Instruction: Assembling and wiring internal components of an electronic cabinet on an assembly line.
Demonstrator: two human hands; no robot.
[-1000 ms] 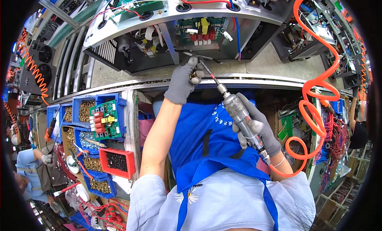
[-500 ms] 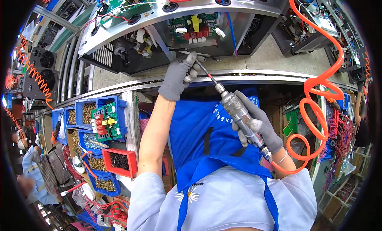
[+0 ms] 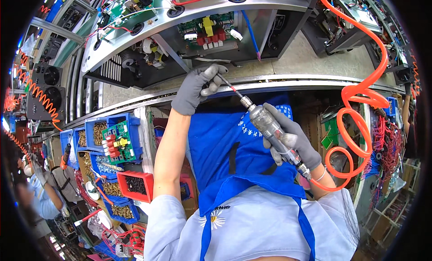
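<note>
My right hand [image 3: 292,137], in a grey glove, is wrapped round a pneumatic screwdriver [image 3: 266,121]. The tool tilts up and to the left, and an orange coiled air hose [image 3: 355,121] joins its lower end. My left hand [image 3: 198,86], gloved too, is closed at the tip of the long screwdriver bit [image 3: 231,87]. Any screw between those fingertips is too small to make out. Just beyond the left hand stands an open metal machine housing [image 3: 180,22]. Inside it are a green circuit board [image 3: 198,33] and a blue cable [image 3: 249,33]. A dark-and-white wire [image 3: 211,60] lies by its front edge.
To the left, blue bins [image 3: 121,211] hold brass-coloured screws, and a red bin [image 3: 135,186] holds dark ones. Another circuit board [image 3: 119,141] leans on the bins. Red wire bundles [image 3: 389,148] hang at the right. A co-worker [image 3: 45,193] is at the far left.
The machine housing and bench have shifted slightly left and up in view. My left hand, still at the bit tip, sits slightly further left. At far left the co-worker's arm has moved.
</note>
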